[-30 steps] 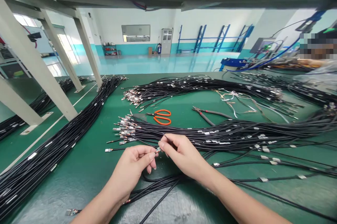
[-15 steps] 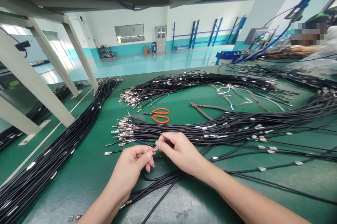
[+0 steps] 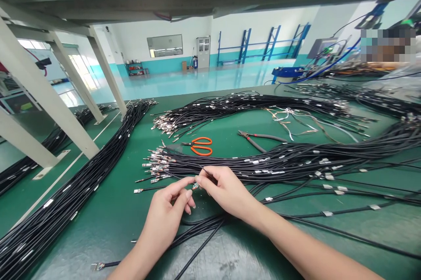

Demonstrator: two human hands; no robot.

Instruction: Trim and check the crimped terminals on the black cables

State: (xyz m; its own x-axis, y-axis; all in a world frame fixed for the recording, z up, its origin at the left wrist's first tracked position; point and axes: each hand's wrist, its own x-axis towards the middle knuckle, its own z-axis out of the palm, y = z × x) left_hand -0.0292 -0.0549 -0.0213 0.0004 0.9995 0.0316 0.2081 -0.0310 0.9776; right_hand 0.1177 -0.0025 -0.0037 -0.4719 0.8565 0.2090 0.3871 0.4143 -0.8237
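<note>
My right hand [image 3: 223,185] pinches a black cable near its end, and the small stripped end with fine bare wires [image 3: 195,186] pokes out below its fingertips. My left hand [image 3: 169,203] is just left of it, thumb and index finger apart. Its index fingertip reaches to the right fingertips at the cable end; whether it presses on the wires I cannot tell. Behind both hands lies a bundle of black cables [image 3: 237,163] with white labels and metal connectors at the left ends. More loose black cables [image 3: 197,231] run beneath my hands.
Orange-handled scissors [image 3: 201,146] and grey-handled cutting pliers [image 3: 251,137] lie on the green table [image 3: 115,210]. A further cable bundle [image 3: 213,106] and thin stripped wires [image 3: 296,117] are behind. A long bundle [image 3: 108,152] runs along the left by white frame posts [image 3: 70,113]. A person [image 3: 388,47] is at far right.
My left thumb and index finger have parted, and the index finger has stretched up toward the right fingertips. My right hand keeps its pinch on the cable. The view has shifted slightly.
</note>
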